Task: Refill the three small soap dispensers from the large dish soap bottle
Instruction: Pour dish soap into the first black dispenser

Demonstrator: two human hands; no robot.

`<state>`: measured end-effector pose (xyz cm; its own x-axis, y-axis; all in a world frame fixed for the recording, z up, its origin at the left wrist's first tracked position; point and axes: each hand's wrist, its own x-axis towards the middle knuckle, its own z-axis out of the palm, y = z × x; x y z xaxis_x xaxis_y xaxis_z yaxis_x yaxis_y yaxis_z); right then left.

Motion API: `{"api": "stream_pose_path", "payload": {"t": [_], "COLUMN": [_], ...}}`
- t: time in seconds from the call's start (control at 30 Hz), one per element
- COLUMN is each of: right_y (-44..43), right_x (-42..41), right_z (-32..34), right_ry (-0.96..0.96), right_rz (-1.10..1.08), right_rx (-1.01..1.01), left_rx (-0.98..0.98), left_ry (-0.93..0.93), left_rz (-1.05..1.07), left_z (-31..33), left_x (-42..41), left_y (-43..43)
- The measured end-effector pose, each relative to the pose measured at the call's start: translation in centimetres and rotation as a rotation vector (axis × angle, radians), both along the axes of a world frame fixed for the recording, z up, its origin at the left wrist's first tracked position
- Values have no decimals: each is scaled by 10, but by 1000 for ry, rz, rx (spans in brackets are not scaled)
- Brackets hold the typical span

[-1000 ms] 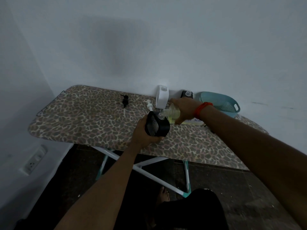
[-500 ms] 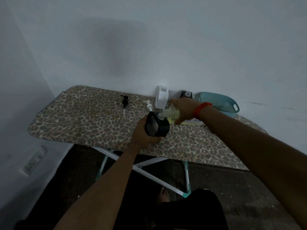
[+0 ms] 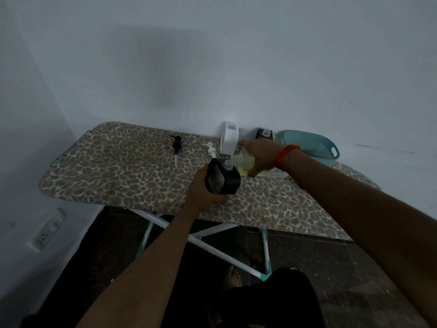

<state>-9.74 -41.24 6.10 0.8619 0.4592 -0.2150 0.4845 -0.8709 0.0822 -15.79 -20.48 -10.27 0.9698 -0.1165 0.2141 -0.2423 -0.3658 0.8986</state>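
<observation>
Little change from a second ago: left hand (image 3: 203,190) still wrapped round the black dispenser (image 3: 224,181), tilted, over the ironing board (image 3: 118,166) toward its near edge. Right hand (image 3: 260,155) still clamped on the large soap bottle (image 3: 243,160), tipped over, neck at the dispenser's mouth. White dispenser (image 3: 229,140) and second black dispenser (image 3: 264,134) unmoved by the wall.

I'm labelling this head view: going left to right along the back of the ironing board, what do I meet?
Left to right: black pump top → white pump top → white dispenser → black dispenser at the wall → teal basket. The held black dispenser and soap bottle overlap these, so they're omitted.
</observation>
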Motion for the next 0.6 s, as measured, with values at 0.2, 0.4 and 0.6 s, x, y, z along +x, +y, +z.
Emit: {"api": "stream_pose_path", "payload": {"t": [0.2,0.4,0.6], "right_y": [0,0,0], "right_x": [-1,0,2], "right_z": [0,-1,-3], "right_ry": [-12,-6,-6], "right_rz": [1,2,1], "right_rx": [8,13,17], "left_rx": [-16,-36,-45], "left_ry": [12,-16,3], "left_rz": [-3,-28,-13], "left_z": [0,1,2], "left_x": [0,-1,-1], "left_y": [-1,1,0]}}
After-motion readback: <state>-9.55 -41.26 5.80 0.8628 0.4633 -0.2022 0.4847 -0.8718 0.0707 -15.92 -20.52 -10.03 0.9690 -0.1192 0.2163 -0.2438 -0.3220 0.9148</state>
